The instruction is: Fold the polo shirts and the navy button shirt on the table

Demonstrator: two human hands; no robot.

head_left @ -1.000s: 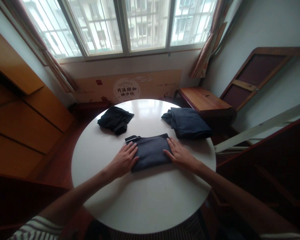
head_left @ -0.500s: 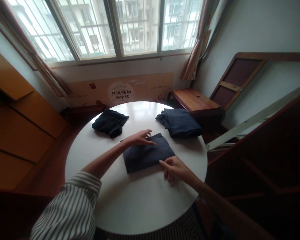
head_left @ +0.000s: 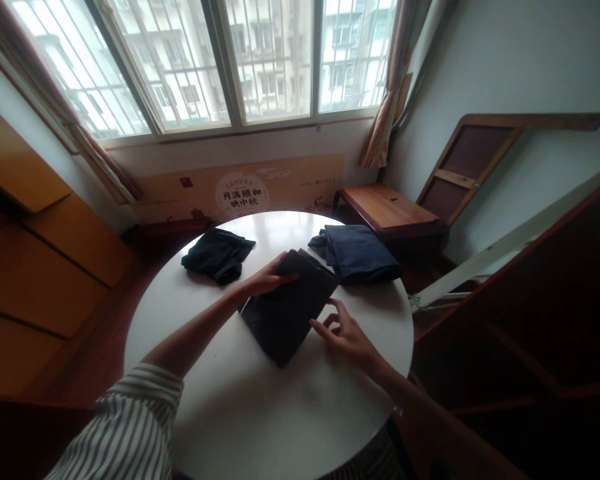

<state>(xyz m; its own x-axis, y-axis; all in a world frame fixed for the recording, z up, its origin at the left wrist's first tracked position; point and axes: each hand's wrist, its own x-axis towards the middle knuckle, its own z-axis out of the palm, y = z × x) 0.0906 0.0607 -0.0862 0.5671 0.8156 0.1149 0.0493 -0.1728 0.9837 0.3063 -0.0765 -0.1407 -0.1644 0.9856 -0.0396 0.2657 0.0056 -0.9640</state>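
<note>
A dark folded garment [head_left: 293, 307] is tilted up from the round white table [head_left: 220, 413], its lower corner toward me. My left hand [head_left: 273, 277] grips its upper left edge, thumb on the near face and the other fingers hidden behind. Close by its right edge is my right hand [head_left: 343, 330], fingers apart and curved; the fingertips are at or just off the cloth. A black crumpled garment [head_left: 215, 255] lies at the table's far left. At the far right rests a navy folded garment [head_left: 363, 253], partly behind the held one's corner.
Beyond the table stands a low wooden bench [head_left: 387, 205] beneath the window. A wooden cabinet [head_left: 55, 260] is on the left. To the right, a pale metal bar [head_left: 460, 277] and a dark panel [head_left: 530, 333] slant past the table's edge.
The middle garment has gone from lying flat to tilted up and turned, with my left hand closed on its upper edge. My right hand has released its near right corner and opened.
</note>
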